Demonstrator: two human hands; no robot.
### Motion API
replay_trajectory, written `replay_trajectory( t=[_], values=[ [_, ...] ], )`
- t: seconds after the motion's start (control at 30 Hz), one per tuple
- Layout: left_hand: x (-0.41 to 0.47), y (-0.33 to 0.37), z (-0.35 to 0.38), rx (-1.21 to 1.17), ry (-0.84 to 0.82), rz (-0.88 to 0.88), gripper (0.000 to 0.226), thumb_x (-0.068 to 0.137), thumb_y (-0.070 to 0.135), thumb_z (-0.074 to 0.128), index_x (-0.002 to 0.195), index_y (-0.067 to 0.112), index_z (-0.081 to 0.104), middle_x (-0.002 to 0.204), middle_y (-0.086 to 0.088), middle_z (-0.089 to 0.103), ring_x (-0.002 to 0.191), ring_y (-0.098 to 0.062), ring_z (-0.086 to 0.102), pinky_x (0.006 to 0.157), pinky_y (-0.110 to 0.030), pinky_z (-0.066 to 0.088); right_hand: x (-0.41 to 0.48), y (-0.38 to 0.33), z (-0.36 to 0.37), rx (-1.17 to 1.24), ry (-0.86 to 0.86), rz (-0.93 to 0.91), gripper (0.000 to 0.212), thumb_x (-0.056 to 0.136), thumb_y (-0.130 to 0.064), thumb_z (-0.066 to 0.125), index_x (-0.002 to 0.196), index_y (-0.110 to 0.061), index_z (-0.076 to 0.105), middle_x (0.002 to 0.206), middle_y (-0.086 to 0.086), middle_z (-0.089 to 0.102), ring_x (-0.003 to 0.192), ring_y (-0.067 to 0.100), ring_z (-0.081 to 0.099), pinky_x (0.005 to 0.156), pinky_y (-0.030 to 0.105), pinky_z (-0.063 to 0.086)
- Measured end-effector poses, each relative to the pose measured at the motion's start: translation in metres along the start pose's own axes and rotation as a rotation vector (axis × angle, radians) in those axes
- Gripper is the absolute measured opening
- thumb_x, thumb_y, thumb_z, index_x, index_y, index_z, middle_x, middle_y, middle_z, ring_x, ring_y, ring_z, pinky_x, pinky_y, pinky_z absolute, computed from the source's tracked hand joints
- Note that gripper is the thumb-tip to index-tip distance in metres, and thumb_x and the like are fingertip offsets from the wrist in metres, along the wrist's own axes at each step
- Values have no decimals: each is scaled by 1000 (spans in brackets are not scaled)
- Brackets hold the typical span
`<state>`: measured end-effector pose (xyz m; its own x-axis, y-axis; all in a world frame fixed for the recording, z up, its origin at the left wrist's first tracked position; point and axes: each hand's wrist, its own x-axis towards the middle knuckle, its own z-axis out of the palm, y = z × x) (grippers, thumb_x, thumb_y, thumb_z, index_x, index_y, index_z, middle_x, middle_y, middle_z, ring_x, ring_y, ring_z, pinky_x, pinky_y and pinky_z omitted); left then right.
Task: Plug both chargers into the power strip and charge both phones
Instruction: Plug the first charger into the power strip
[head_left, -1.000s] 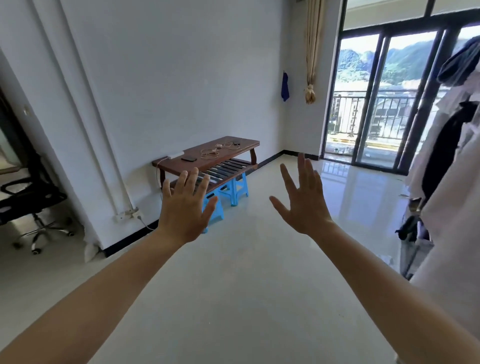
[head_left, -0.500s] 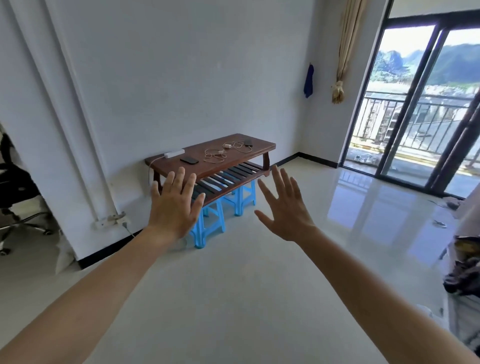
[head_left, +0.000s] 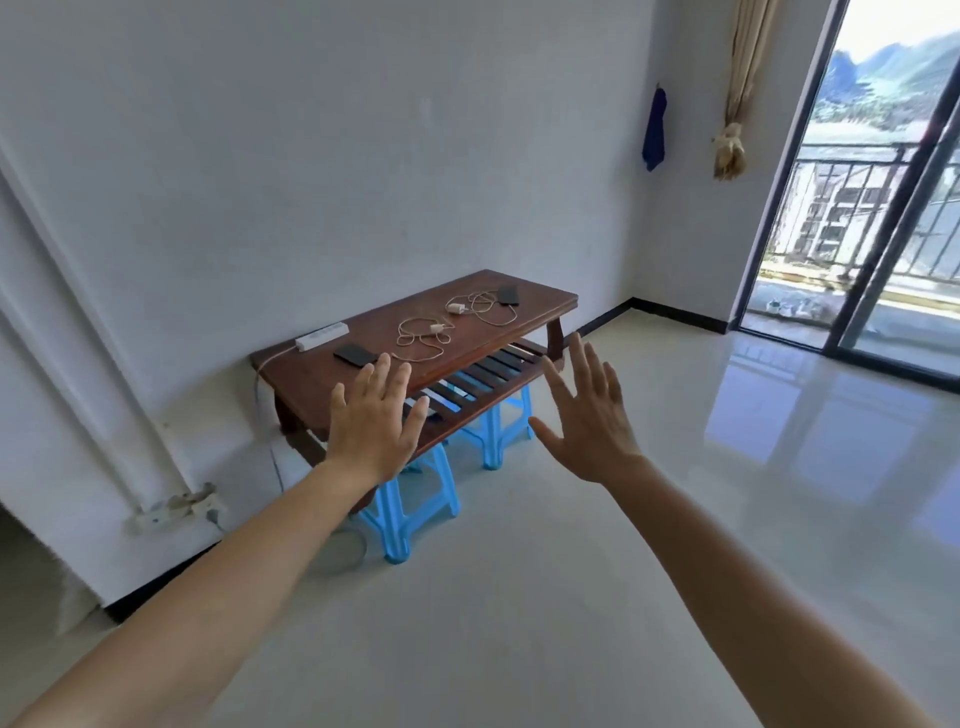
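Observation:
A low brown wooden table (head_left: 540, 304) stands against the white wall. On it lie a white power strip (head_left: 322, 335) at the left back, a dark phone (head_left: 355, 355) beside it, a second dark phone (head_left: 508, 294) at the right end, and two white chargers (head_left: 437, 328) (head_left: 457, 308) with tangled cables between the phones. My left hand (head_left: 375, 421) and my right hand (head_left: 587, 410) are held out in front of the table, fingers spread, holding nothing, well short of the tabletop.
Two blue plastic stools (head_left: 410, 512) (head_left: 493, 431) stand under the table's slatted lower shelf. A wall socket (head_left: 174, 509) sits low on the wall at the left. Glass balcony doors (head_left: 883, 208) are at the right, and glossy tile floor lies between me and the table.
The view has come closer to the table and turned left; the table now looks larger. Both hands stay spread and empty in front of me.

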<state>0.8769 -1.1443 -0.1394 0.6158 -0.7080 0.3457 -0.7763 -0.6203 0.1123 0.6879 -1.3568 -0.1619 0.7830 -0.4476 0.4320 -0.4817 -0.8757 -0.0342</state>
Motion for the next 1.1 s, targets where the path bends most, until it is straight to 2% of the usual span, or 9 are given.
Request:
replay_trajectory(
  t=[0.1,0.23,0.37,0.5,0.8,1.1],
  values=[
    [74,-5,26,37,-46,-36,68,100,57,19,156,20,26,167,-13,16,152,-31,16,119,-60,16,78,33,32,20,-42,-17,86,95,-59,50,161,-17,16,168,19,-12,154,40,-6,124,56,4],
    [149,-22,52,25,-56,-49,63,102,54,27,154,18,33,166,-15,20,152,-30,19,118,-59,20,174,54,71,101,-87,28,88,95,-63,46,162,-24,4,169,15,-15,155,38,-8,125,56,4],
    [208,-52,92,29,-56,-96,64,101,55,24,154,20,33,166,-13,19,152,-29,19,119,-58,20,254,60,127,73,-150,-64,85,96,-63,46,161,-21,11,169,16,-9,155,38,-5,125,56,5],
    [273,-89,141,17,-78,-135,64,101,55,24,153,19,33,166,-12,20,152,-27,20,118,-57,22,331,58,194,40,-198,-134,81,96,-62,44,160,-21,15,170,17,-5,155,39,-4,119,50,-7],
    [445,-168,225,-43,-173,-195,60,103,51,29,153,18,33,167,-12,16,153,-27,18,118,-56,25,496,56,304,6,-358,-280,78,98,-56,48,161,-21,16,170,15,-2,155,35,0,125,53,10],
    [553,-209,323,-36,-375,-255,60,104,50,31,155,19,29,168,-9,13,153,-25,16,119,-53,27,630,69,412,119,-453,-279,73,101,-54,44,160,-20,18,169,15,6,155,35,5,123,53,13]
  ],
)
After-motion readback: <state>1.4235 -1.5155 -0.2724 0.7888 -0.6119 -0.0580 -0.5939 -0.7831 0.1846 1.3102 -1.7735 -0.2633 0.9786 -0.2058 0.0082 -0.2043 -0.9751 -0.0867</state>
